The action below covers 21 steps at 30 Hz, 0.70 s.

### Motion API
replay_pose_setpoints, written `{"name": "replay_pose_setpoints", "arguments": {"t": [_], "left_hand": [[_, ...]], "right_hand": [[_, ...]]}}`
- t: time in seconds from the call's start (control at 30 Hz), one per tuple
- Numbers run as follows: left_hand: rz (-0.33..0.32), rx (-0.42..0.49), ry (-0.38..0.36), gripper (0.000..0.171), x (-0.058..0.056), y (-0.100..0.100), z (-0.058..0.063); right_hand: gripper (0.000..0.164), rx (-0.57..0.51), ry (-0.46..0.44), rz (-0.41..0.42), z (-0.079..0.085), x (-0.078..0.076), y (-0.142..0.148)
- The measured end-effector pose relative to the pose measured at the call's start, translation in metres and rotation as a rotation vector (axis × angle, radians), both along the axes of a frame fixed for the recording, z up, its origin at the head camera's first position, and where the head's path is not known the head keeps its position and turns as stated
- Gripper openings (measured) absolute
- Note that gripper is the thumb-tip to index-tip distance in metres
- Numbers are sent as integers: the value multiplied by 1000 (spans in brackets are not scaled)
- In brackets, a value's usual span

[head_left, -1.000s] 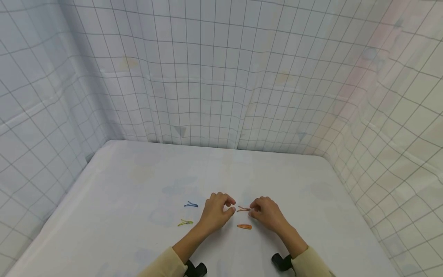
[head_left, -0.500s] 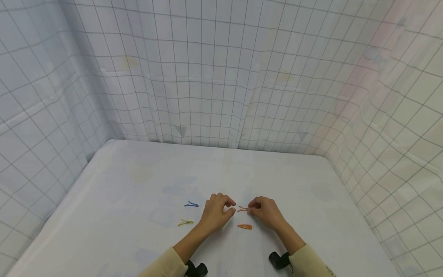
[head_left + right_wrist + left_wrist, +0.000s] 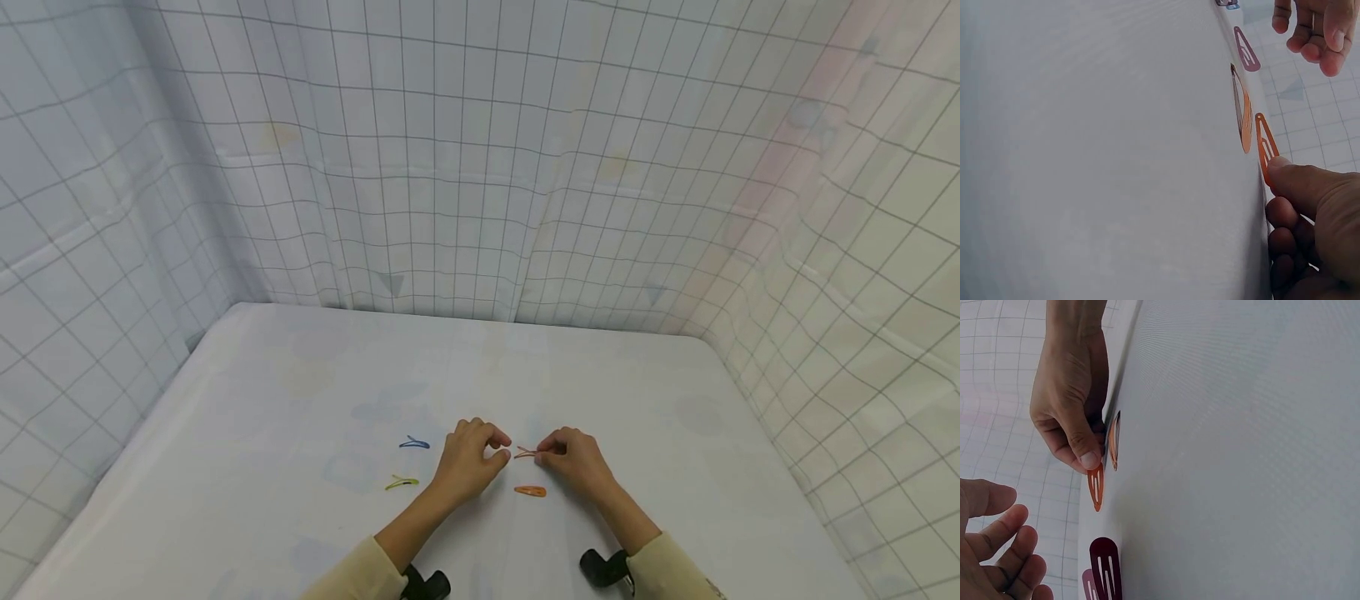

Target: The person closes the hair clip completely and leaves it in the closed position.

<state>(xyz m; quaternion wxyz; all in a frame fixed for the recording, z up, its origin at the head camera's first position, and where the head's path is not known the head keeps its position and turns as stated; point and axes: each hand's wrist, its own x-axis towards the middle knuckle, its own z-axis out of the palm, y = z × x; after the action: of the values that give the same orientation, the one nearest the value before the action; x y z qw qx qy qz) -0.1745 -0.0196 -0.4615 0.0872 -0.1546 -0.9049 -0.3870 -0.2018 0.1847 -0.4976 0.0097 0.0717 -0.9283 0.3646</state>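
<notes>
The right hand (image 3: 576, 460) pinches the wide end of a reddish-orange snap hair clip (image 3: 1264, 145) between thumb and fingers. The slotted, tapering end projects toward the left hand (image 3: 468, 457). In the head view, the two parts of this clip stand apart in a narrow V (whether it touches the surface below cannot be determined).

The left hand is positioned just beside the free tip of the clip. Its thumb and index finger are apart, with a gap between their tips.

An orange snap hair clip (image 3: 531, 492) lies on the white tabletop (image 3: 637, 400), near the held clip and closer to the person. Two further clips lie to the left of the left hand: a blue snap hair clip (image 3: 415, 443), farther from the person, and a yellow-green snap hair clip (image 3: 405, 482), nearer. Both show forked ends pointing left.

Pale yellow sleeves (image 3: 360, 572) cover both forearms down to near the wrists. A black wrist-mounted device (image 3: 604, 568) is located at the right wrist; a similar unit (image 3: 426, 585) is located at the left. White cloth with a dark grid pattern (image 3: 450, 208) encloses the rear and both sides.
</notes>
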Motion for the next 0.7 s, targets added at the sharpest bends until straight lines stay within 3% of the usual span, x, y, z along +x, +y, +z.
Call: {"name": "replay_pose_setpoints", "arguments": {"t": [0.43, 0.7], "left_hand": [[6, 5, -7, 7, 1, -2, 3], [3, 24, -2, 9, 1, -4, 2]], "right_hand": [[7, -16, 36, -17, -6, 2, 2], [6, -25, 32, -52, 5, 5, 1]]}}
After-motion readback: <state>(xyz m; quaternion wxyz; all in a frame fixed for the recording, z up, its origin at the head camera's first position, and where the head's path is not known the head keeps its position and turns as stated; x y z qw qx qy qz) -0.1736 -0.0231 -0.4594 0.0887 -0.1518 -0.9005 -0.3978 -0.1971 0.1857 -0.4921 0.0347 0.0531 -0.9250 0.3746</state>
